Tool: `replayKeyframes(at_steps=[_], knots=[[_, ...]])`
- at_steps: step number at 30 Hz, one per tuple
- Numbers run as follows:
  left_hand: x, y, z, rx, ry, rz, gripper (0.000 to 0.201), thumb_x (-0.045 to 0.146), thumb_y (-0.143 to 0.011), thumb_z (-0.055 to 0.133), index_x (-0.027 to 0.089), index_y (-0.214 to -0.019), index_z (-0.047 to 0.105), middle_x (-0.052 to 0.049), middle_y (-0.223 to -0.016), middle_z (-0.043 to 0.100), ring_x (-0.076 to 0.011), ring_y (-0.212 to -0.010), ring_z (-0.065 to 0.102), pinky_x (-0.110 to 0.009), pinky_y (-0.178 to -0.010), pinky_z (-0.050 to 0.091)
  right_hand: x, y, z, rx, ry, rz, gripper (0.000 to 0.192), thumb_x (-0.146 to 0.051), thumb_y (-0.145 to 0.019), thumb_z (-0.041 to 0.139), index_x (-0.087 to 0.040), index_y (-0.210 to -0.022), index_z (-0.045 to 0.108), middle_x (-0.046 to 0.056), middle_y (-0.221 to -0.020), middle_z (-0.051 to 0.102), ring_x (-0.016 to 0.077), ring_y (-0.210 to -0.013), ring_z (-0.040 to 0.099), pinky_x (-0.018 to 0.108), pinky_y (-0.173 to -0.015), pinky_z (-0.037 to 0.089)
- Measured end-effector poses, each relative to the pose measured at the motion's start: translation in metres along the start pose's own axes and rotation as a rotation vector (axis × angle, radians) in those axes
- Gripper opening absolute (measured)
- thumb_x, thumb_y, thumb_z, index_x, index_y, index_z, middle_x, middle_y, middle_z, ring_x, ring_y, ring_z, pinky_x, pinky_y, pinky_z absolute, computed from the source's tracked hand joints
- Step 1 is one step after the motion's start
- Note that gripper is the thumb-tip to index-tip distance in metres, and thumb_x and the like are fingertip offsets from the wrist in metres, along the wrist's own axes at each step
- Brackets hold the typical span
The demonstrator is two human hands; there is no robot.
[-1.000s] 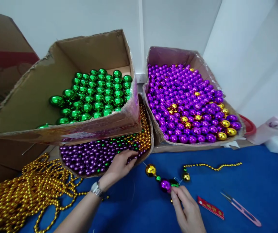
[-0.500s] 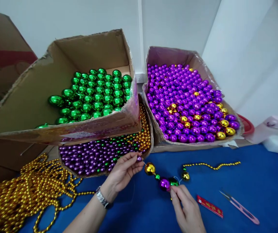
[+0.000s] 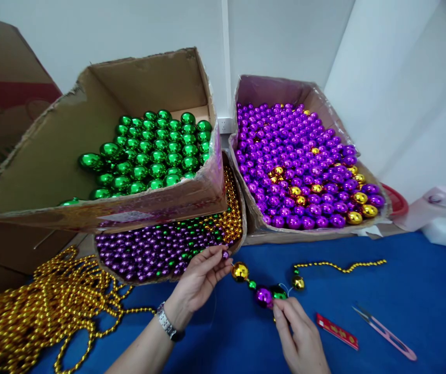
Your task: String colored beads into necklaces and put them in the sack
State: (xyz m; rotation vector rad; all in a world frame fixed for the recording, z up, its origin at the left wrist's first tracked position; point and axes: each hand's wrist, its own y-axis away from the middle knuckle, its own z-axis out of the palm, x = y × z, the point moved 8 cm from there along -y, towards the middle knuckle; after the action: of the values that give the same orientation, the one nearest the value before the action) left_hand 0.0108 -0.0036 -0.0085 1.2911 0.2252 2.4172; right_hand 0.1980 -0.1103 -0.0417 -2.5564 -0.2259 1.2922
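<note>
On the blue table (image 3: 402, 280), our left hand (image 3: 199, 278) pinches a small purple bead (image 3: 225, 254) beside the gold ball (image 3: 240, 271); our right hand (image 3: 299, 337) grips the strand (image 3: 264, 296); we should keep the thread taut.

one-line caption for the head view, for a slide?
Left hand pinches a small purple bead beside the bead strand held by right hand on blue table.

Bright even light, glare on beads (image 3: 293, 166), edges warped.
</note>
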Motion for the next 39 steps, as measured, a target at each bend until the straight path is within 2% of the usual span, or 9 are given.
replayKeyframes(at_steps=[4, 13, 19, 21, 26, 29, 31, 34, 39], knots=[[0.0, -0.002, -0.002, -0.005, -0.028, 0.029, 0.015, 0.018, -0.082, 0.064, 0.012, -0.096, 0.064, -0.009, -0.1, 0.065, -0.0185, -0.089, 0.065, -0.031, -0.083, 0.053, -0.001, -0.001, -0.001, 0.011, 0.01, -0.012, 0.021, -0.022, -0.095, 0.037, -0.021, -0.104, 0.056, 0.004, -0.086, 0.056, 0.0162, -0.078, 0.059, 0.024, -0.067, 0.047], [0.008, 0.003, 0.003, -0.006, -0.169, 0.134, 0.013, 0.019, -0.077, 0.069, 0.015, -0.088, 0.064, -0.004, -0.089, 0.065, -0.0151, -0.083, 0.062, -0.029, -0.079, 0.051, -0.001, -0.002, 0.0, 0.019, 0.042, -0.017, 0.022, -0.023, -0.095, 0.037, -0.021, -0.104, 0.058, 0.005, -0.084, 0.057, 0.0161, -0.076, 0.06, 0.024, -0.066, 0.048], [0.014, 0.007, 0.005, 0.024, -0.377, 0.245, 0.02, 0.019, -0.07, 0.074, 0.016, -0.088, 0.066, -0.004, -0.087, 0.066, -0.0125, -0.078, 0.059, -0.022, -0.072, 0.047, -0.001, -0.001, -0.003, 0.049, 0.029, -0.005, 0.023, -0.026, -0.095, 0.039, -0.021, -0.102, 0.06, 0.007, -0.087, 0.061, 0.0179, -0.08, 0.063, 0.025, -0.069, 0.051], [0.013, 0.009, 0.007, 0.003, -0.424, 0.251, 0.021, 0.018, -0.07, 0.074, 0.016, -0.089, 0.066, -0.004, -0.087, 0.066, -0.0124, -0.078, 0.058, -0.021, -0.071, 0.046, 0.003, 0.0, 0.002, 0.044, -0.046, 0.044, 0.024, -0.03, -0.094, 0.04, -0.021, -0.101, 0.061, 0.008, -0.089, 0.063, 0.018, -0.078, 0.065, 0.024, -0.068, 0.053], [0.004, 0.013, 0.016, -0.061, -0.519, 0.171, 0.019, 0.022, -0.07, 0.074, 0.015, -0.086, 0.067, -0.006, -0.085, 0.068, -0.0155, -0.076, 0.06, -0.023, -0.07, 0.046, 0.025, 0.014, 0.029, 0.057, -0.371, 0.335, 0.035, -0.048, -0.091, 0.043, -0.019, -0.102, 0.057, 0.006, -0.085, 0.067, 0.0162, -0.065, 0.069, 0.022, -0.06, 0.057], [0.005, 0.017, 0.027, -0.12, -0.631, 0.201, 0.012, 0.025, -0.074, 0.07, 0.015, -0.079, 0.068, -0.008, -0.09, 0.068, -0.0178, -0.08, 0.061, -0.025, -0.072, 0.046, 0.03, 0.02, 0.034, 0.06, -0.391, 0.377, 0.039, -0.051, -0.091, 0.04, -0.018, -0.103, 0.056, 0.007, -0.085, 0.068, 0.0167, -0.067, 0.069, 0.024, -0.064, 0.057], [0.009, 0.022, 0.037, -0.164, -0.73, 0.273, 0.012, 0.025, -0.078, 0.066, 0.015, -0.075, 0.068, -0.008, -0.089, 0.067, -0.0188, -0.083, 0.061, -0.027, -0.075, 0.046, 0.025, 0.016, 0.029, -0.016, -0.3, 0.309, 0.035, -0.045, -0.093, 0.039, -0.018, -0.106, 0.056, 0.007, -0.088, 0.068, 0.0168, -0.071, 0.068, 0.024, -0.064, 0.056], [0.021, 0.031, 0.054, -0.211, -0.87, 0.41, 0.011, 0.024, -0.081, 0.061, 0.016, -0.077, 0.067, -0.008, -0.09, 0.066, -0.0204, -0.088, 0.061, -0.029, -0.08, 0.045, 0.006, 0.002, 0.006, -0.081, -0.086, 0.115, 0.027, -0.033, -0.094, 0.04, -0.02, -0.107, 0.059, 0.008, -0.098, 0.066, 0.0191, -0.088, 0.066, 0.029, -0.076, 0.054], [0.044, 0.048, 0.094, -0.277, -0.92, 0.591, 0.007, 0.019, -0.081, 0.061, 0.018, -0.077, 0.068, -0.008, -0.093, 0.067, -0.0213, -0.09, 0.06, -0.03, -0.083, 0.044, -0.037, -0.036, -0.037, -0.016, -0.044, 0.001, 0.029, -0.025, -0.094, 0.038, -0.021, -0.116, 0.057, 0.009, -0.11, 0.063, 0.0186, -0.099, 0.061, 0.029, -0.084, 0.051]])
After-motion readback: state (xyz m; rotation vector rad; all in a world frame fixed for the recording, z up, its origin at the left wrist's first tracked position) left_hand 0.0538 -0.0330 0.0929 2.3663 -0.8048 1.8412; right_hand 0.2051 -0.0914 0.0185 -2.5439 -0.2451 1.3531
